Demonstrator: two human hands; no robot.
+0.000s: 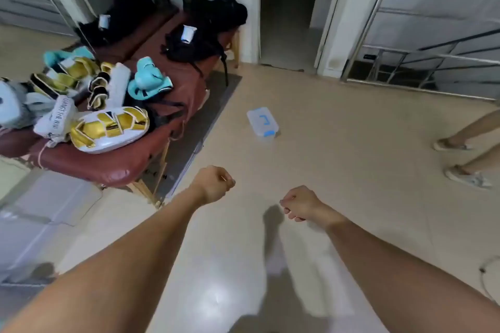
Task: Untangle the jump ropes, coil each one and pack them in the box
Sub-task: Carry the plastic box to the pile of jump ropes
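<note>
Box (263, 123) sits on floor well beyond curled, empty left hand (213, 184) and right hand (299, 204).

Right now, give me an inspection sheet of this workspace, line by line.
Surface: glossy beige floor, a grey mat under the bench.
Job's things: clear box with blue latches, lid on, standing on the floor; a thin pale loop at the right edge, maybe a rope.
Clutter: brown padded bench heaped with boxing gloves, gold-and-white pads, black bags.
Hands: left hand and right hand curled, nothing plainly held.
Cables: nothing seen.
Surroundings: open doorway, stair railing, another person's legs.
</note>
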